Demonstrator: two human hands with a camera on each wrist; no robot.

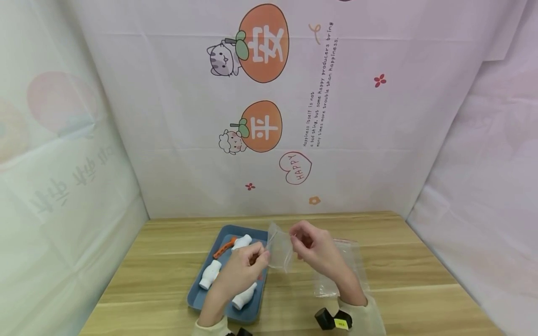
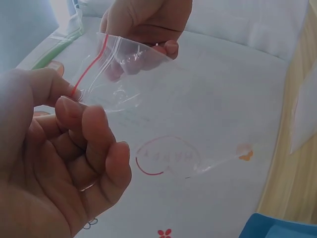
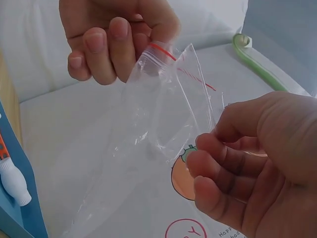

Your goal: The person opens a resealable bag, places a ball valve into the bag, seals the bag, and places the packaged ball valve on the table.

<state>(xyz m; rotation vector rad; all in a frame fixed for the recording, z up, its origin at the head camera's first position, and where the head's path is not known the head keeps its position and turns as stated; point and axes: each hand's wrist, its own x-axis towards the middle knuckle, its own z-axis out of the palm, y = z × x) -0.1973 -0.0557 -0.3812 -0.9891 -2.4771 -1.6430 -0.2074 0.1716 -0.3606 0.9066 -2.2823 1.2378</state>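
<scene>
A clear plastic zip bag [image 1: 279, 249] with a red line along its top hangs between both hands above the table. My left hand [image 1: 245, 267] pinches one top edge of it between thumb and index finger, the other fingers curled loosely. On the other side, my right hand [image 1: 318, 247] pinches the bag's edge with thumb and fingertips. In the right wrist view, the mouth of the bag [image 3: 148, 109] looks partly spread, with the red line on two separate edges. I see nothing inside it.
Beneath my left hand stands a blue-grey tray [image 1: 194, 291] with several white bulbous pieces [image 1: 210, 274] and an orange strip with holes [image 1: 224, 248]. Another clear zip bag [image 1: 355, 261] lies on the wooden table [image 1: 138, 280] under my right forearm. Printed white cloth [image 1: 357, 177] encloses the table.
</scene>
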